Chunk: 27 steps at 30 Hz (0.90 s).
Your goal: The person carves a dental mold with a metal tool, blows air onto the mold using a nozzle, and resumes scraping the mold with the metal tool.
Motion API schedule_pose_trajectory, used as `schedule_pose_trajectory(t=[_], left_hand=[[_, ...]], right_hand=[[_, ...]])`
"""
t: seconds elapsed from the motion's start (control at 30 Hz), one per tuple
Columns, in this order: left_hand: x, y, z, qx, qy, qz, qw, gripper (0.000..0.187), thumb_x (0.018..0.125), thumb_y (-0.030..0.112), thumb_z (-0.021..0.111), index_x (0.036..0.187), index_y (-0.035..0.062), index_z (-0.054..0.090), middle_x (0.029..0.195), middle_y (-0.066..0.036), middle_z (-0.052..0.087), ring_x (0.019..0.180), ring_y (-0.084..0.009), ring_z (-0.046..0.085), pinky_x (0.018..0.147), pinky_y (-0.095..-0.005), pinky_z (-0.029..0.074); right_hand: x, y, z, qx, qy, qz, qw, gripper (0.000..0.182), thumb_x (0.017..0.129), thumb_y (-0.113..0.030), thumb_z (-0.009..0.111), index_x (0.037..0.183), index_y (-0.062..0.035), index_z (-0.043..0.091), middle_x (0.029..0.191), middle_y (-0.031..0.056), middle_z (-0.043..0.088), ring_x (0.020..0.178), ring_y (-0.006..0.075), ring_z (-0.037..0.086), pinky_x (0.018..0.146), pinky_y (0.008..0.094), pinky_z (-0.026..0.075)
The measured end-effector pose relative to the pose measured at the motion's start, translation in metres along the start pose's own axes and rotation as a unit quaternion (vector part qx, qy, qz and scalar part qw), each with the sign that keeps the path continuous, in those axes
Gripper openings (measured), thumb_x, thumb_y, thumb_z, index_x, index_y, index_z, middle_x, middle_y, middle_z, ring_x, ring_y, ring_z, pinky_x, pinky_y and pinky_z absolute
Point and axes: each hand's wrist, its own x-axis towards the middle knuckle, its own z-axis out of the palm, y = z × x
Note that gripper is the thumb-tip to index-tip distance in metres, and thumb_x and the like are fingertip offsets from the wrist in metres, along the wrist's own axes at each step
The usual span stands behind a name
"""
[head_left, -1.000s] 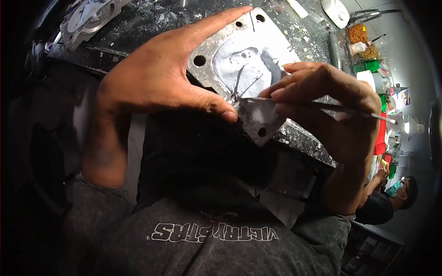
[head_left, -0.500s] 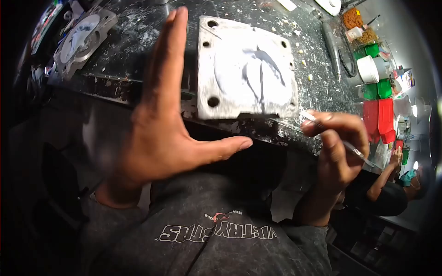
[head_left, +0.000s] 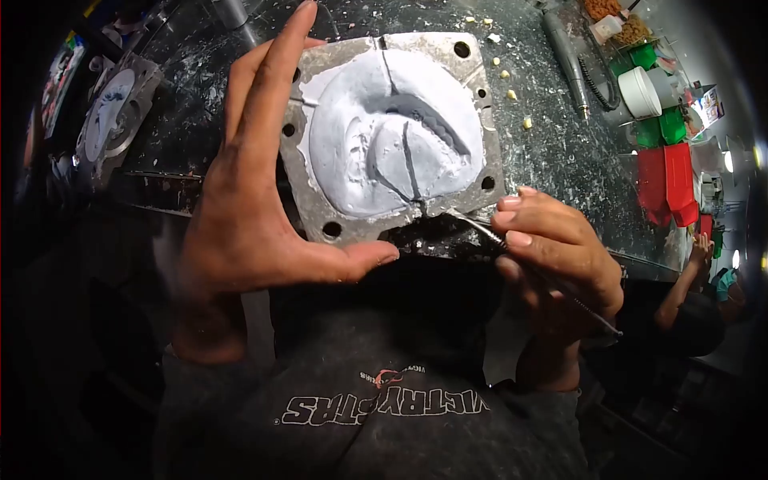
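Note:
A square metal dental flask half (head_left: 298,184) lies tilted toward me, packed with white plaster (head_left: 332,172) that holds a curved, tooth-marked groove and dark lines. My left hand (head_left: 248,208) spans its left side, thumb along the front edge and fingers at the far left corner, gripping it. In my right hand (head_left: 560,248), a thin metal carving tool (head_left: 484,232) is pinched between thumb and fingers. Its tip is at the flask's front edge, near a dark notch; whether it touches is hard to tell.
A second flask half (head_left: 116,128) stands at the left. A handpiece (head_left: 566,64) with a coiled cord lies on the speckled bench at the right. Beyond are a white tub (head_left: 640,98), red bins (head_left: 668,188) and another person's arm (head_left: 684,280).
The flask half has turned and shifted left, its plaster face now tilted toward me. My left hand has closed in on its edges. The tool tip has moved left to the front edge.

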Motion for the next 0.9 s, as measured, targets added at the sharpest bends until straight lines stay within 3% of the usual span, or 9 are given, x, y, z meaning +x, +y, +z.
schedule_pose_trajectory(t=[0.2, 0.4, 0.47, 0.8, 0.9], left_hand=[[-0.014, 0.003, 0.011, 0.124, 0.079, -0.021, 0.989, 0.126, 0.044, 0.027, 0.092, 0.154, -0.0027, 0.037, 0.150, -0.020, 0.042, 0.136, -0.0303, 0.046, 0.116, -0.0428, 0.040], [-0.014, -0.001, 0.013, 0.089, 0.083, -0.031, 0.992, 0.123, 0.043, 0.024, 0.091, 0.151, -0.0021, 0.039, 0.147, -0.017, 0.040, 0.134, -0.0290, 0.047, 0.115, -0.0419, 0.042], [-0.014, -0.002, 0.014, 0.086, 0.082, -0.029, 0.993, 0.123, 0.043, 0.024, 0.091, 0.152, -0.0020, 0.038, 0.147, -0.016, 0.040, 0.134, -0.0287, 0.047, 0.115, -0.0417, 0.042], [-0.012, -0.005, 0.014, 0.069, 0.065, -0.029, 0.995, 0.123, 0.046, 0.024, 0.090, 0.153, -0.0027, 0.035, 0.146, -0.014, 0.040, 0.134, -0.0279, 0.048, 0.115, -0.0409, 0.043], [-0.012, -0.006, 0.018, -0.009, 0.082, -0.021, 0.996, 0.123, 0.047, 0.025, 0.089, 0.153, -0.0032, 0.034, 0.146, -0.015, 0.040, 0.135, -0.0281, 0.048, 0.115, -0.0408, 0.043]], right_hand=[[0.009, -0.012, 0.009, -0.050, -0.033, 0.043, 0.997, 0.033, 0.076, -0.001, 0.086, 0.100, -0.0106, 0.066, 0.104, 0.0077, 0.076, 0.104, 0.0265, 0.075, 0.098, 0.0466, 0.057], [0.012, -0.012, 0.011, -0.046, -0.039, 0.077, 0.995, 0.030, 0.077, -0.005, 0.086, 0.099, -0.0100, 0.067, 0.104, 0.0077, 0.076, 0.104, 0.0247, 0.075, 0.100, 0.0468, 0.057], [0.014, -0.013, 0.011, -0.039, -0.069, 0.072, 0.994, 0.021, 0.097, -0.020, 0.072, 0.104, -0.0029, 0.062, 0.097, 0.0205, 0.075, 0.096, 0.0354, 0.076, 0.101, 0.0570, 0.052], [0.017, -0.018, 0.010, -0.039, -0.067, 0.091, 0.993, 0.022, 0.098, -0.024, 0.071, 0.104, -0.0040, 0.062, 0.095, 0.0213, 0.075, 0.094, 0.0369, 0.076, 0.100, 0.0585, 0.053], [0.018, -0.017, 0.010, -0.043, -0.077, 0.083, 0.993, 0.022, 0.098, -0.024, 0.070, 0.104, -0.0042, 0.062, 0.095, 0.0218, 0.075, 0.095, 0.0363, 0.076, 0.099, 0.0582, 0.054]])
